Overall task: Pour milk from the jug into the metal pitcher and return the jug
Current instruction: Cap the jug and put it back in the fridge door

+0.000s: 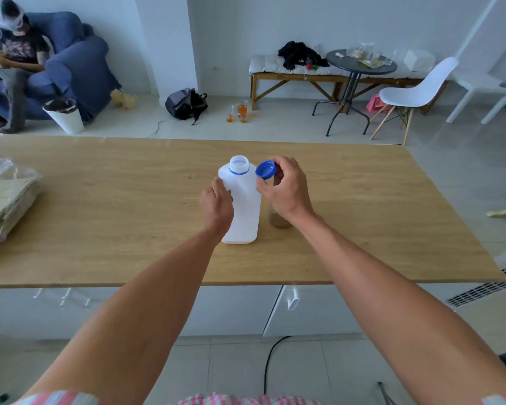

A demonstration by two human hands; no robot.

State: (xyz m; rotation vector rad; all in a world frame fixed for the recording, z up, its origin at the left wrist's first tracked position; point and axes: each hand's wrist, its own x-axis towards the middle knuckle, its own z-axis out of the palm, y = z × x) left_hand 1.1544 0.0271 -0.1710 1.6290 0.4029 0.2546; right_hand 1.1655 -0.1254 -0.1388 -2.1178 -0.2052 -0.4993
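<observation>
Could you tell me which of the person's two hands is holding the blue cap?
The right hand pinches the blue cap beside the neck; the left hand grips the white jug.

Jug (243, 206): white, translucent matt plastic with a smooth surface; its cap (265, 169) is glossy blue plastic with a ribbed rim. Counter (100, 217): light wood-grain finish, smooth and matt. Stack of flat bags (6, 200): dull brown paper under clear, shiny plastic film.
</observation>
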